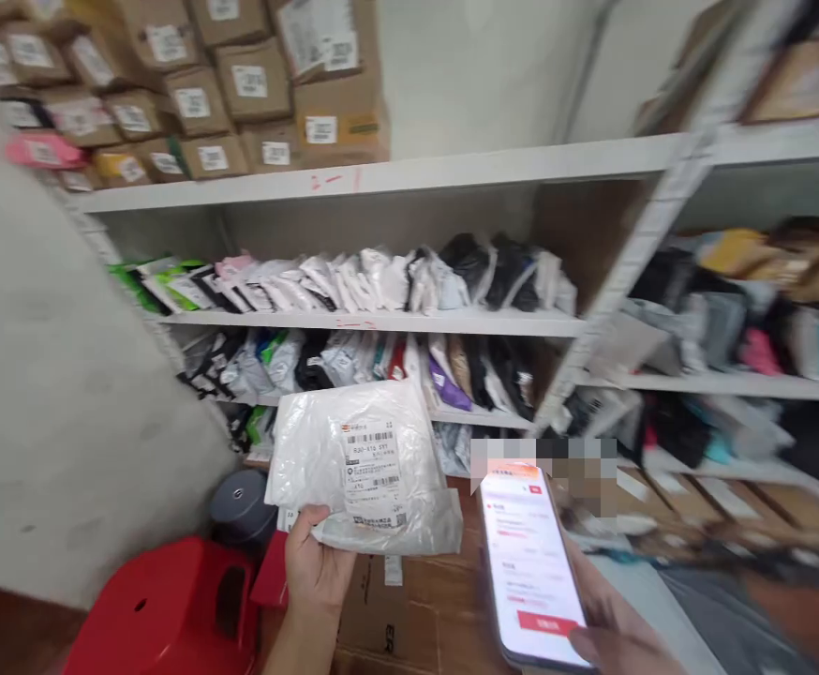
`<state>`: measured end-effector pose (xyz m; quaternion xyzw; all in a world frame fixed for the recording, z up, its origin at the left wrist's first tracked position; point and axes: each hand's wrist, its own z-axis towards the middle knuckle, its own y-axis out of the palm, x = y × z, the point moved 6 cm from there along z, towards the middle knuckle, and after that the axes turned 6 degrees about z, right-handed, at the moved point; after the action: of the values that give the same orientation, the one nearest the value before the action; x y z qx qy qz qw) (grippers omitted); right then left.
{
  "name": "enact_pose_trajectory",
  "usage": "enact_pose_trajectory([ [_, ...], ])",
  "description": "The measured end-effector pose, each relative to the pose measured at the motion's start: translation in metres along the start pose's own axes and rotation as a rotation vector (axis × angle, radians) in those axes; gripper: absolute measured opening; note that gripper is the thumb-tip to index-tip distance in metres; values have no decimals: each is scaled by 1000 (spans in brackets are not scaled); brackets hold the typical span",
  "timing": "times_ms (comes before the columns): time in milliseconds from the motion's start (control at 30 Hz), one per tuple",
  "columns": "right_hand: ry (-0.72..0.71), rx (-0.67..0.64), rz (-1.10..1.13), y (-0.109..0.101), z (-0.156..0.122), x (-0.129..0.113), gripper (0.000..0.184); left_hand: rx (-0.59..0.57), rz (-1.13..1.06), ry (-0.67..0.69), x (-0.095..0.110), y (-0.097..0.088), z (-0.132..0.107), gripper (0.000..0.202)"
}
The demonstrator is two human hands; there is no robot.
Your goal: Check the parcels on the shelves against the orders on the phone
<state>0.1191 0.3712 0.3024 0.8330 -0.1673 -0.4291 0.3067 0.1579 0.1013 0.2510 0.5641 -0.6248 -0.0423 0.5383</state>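
Left hand (321, 558) grips white plastic mailing bag (367, 469) low on its left side | it's up before the shelves (480, 178) | likely light, soft, slippery; pinch an edge | right hand (610, 614) holds smartphone (528, 562)

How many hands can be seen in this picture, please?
2: the left hand holds the white package; the right hand holds the phone. Both are partly hidden by what they hold.

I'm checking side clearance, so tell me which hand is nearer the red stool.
Left: the left hand, holding the white package, is right of the red stool; the right hand, holding the phone, is farther right.
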Motion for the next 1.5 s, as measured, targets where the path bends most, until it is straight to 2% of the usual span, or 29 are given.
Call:
enact_pose_trajectory([
  [67, -102, -53, -23, -2, -26, -11, 111, 19, -10, -44, -18, 12, -17, 75],
  [167, -200, -169, -38, -22, -59, -27, 121, -44, 0, -130, -49, 36, -44, 73],
  [233, -244, -215, -61, -44, -81, -35, 120, -85, 19, -205, -74, 51, -66, 71],
  [367, -360, -255, -117, -100, -126, -48, 105, -96, 47, -310, -125, 73, -121, 68],
  [533, -504, -330, -122, -169, -186, -58, 102, -129, 24, -354, -180, 85, -202, 65],
  [633, -489, -291, -102, -203, -227, -61, 101, -125, 21, -407, -209, 83, -249, 67],
  [800, -430, -92, -35, -243, -289, -66, 114, -119, 52, -455, -243, 81, -311, 69],
  [967, -484, 0, 6, -261, -327, -67, 122, -178, 98, -507, -259, 82, -344, 73],
  [1100, -532, 32, 40, -268, -341, -60, 123, -219, 115, -526, -260, 82, -354, 73],
  [1167, -565, 6, 41, -268, -343, -55, 122, -230, 123, -532, -259, 82, -355, 71],
  [1300, -650, -72, 17, -256, -345, -45, 120, -259, 135, -564, -253, 80, -352, 68],
  [1500, -638, 47, 51, -228, -355, -22, 125, -328, 230, -573, -228, 71, -345, 70],
])
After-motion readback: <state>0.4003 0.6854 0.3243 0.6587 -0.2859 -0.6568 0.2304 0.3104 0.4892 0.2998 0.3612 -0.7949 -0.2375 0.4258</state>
